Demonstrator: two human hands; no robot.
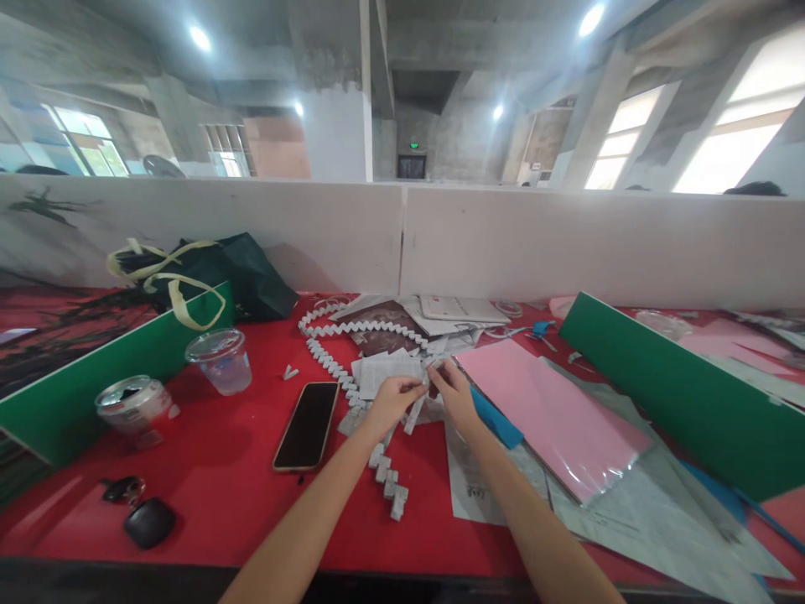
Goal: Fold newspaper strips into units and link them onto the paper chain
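My left hand (395, 401) and my right hand (450, 387) are close together above the middle of the red table, fingers pinched. A small folded paper strip (415, 413) shows at their fingertips, partly hidden by the fingers. A long zigzag chain of folded white paper (327, 362) curves around behind and left of my hands. Its near end (397, 502) lies on the table below my left wrist. White paper slips (381, 373) lie just behind my left hand.
Left of my hands are a black phone (307, 426), a can (138, 413), a plastic cup (223, 362) and keys (148, 522). A pink sheet in clear plastic (547, 411) and printed papers lie right. Green dividers (679, 386) flank the red table (232, 495).
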